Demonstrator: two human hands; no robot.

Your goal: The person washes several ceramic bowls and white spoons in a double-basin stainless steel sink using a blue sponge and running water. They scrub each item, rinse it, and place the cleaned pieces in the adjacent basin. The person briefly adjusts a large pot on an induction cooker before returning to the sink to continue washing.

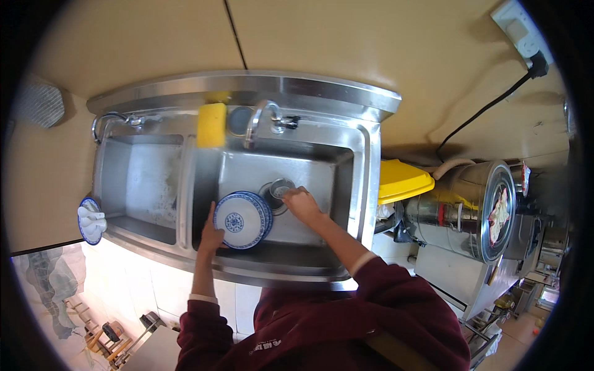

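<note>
My left hand (212, 235) grips the left edge of a stack of blue-and-white patterned plates (239, 221) in the right basin of a stainless steel double sink. The uppermost plate faces up, with a blue motif at its centre. My right hand (302, 204) holds the rim of a metal drain strainer basket (281, 188) over the drain hole, just right of the stack. Part of the drain lies hidden behind the plates and the strainer. Above the basin arches a chrome faucet (253, 127), and a yellow sponge (211, 125) lies on the sink ledge to its left.
A second faucet (96, 127) stands by the left basin (153, 185). Several white spoons rest on a blue-rimmed plate (88, 236) at the sink's left end. To the right are a yellow bin lid (403, 182) and a large metal drum (457, 213). A corded plug (538, 65) sits in a wall socket.
</note>
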